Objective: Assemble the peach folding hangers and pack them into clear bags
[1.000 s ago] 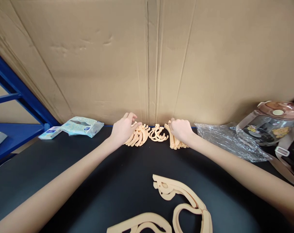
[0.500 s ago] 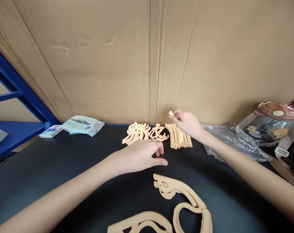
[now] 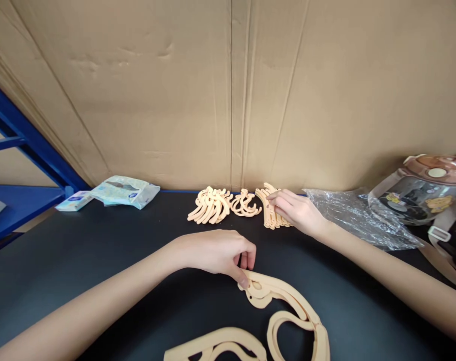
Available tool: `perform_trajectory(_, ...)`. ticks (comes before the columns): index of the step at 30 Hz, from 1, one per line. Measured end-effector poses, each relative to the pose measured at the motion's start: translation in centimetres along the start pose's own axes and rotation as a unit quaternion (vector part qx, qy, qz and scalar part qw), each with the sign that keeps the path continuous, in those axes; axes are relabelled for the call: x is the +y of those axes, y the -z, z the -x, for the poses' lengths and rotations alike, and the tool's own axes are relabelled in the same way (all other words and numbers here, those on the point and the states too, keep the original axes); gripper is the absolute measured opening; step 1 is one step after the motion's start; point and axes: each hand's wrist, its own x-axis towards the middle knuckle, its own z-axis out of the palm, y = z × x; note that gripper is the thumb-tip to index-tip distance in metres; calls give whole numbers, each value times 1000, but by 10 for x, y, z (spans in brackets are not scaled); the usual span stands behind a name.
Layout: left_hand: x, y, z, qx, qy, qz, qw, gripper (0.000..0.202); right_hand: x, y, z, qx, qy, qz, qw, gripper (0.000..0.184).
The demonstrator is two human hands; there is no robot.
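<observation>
My left hand (image 3: pixel 220 253) pinches the upper end of a cream plastic folding hanger (image 3: pixel 288 291), thumb on its near side and fingers curled behind. The hanger lies on the black table, its lower part cut off by the bottom edge of the view. Farther back, my right hand (image 3: pixel 301 210) is closed over a row of curved cream hanger arms (image 3: pixel 272 220), its fingers on a curved arm at the top of the row. The fingers hide part of that piece. Left of the row lie small cream hooks (image 3: pixel 245 204) and a heap of curved pieces (image 3: pixel 210 205).
Another cream hanger section (image 3: pixel 213 341) lies at the bottom edge. Clear plastic wrap (image 3: pixel 352 215) and a strapped transparent bottle (image 3: pixel 419 198) are at right. Tissue packs (image 3: pixel 125 191) lie at back left near a blue metal frame (image 3: pixel 43 150). A cardboard wall (image 3: pixel 156 100) rises behind the table.
My left hand has come down toward me and taken hold of the hanger's end. My right hand has lowered from above the row onto the curved arms, bringing the small-ended piece down.
</observation>
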Motion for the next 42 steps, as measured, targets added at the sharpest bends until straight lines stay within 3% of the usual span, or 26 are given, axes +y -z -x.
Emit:
perform_trajectory(5,-6,1,1,-30,-8,42,999,24,2,-1,-3,-46,-35,-41,997,16)
perform_trajectory(11,-12,2,-3,-45,-33,103,993,12,1,5,-1,-104,-50,-87,989,23)
perform_trajectory(16,-19,5,-7,-26,-22,223,974,13,-3,12,-1,-95,-67,-106,988,23)
perform_trajectory(19,-18,6,-10,18,-14,309,951,19,-20,24,-6,-61,-132,-153,977,20)
perform_trajectory(23,-5,3,-11,146,1,381,913,24,-51,38,-14,-159,-210,-325,908,26)
perform_trajectory(27,7,-2,-12,267,19,391,881,30,-58,46,-20,-134,-270,-400,865,34)
perform_trajectory(29,10,-1,-12,304,18,371,877,31,-54,52,-22,-117,-263,-376,881,31)
perform_trajectory(31,11,1,-12,329,13,339,881,32,-52,58,-24,-96,-220,-267,933,27)
perform_trajectory(33,11,4,-13,349,6,302,887,36,-53,61,-26,-83,-140,-92,982,23)
perform_trajectory(35,13,4,-16,370,-1,264,891,37,-57,61,-28,-85,-50,75,992,24)
perform_trajectory(37,17,0,-19,396,-7,227,890,36,-59,56,-29,-87,2,164,983,25)
perform_trajectory(39,24,-8,-21,425,-12,192,884,35,-56,52,-31,-87,-13,159,983,24)
perform_trajectory(42,33,-18,-23,439,-26,148,886,32,-44,52,-36,-54,-134,11,989,24)
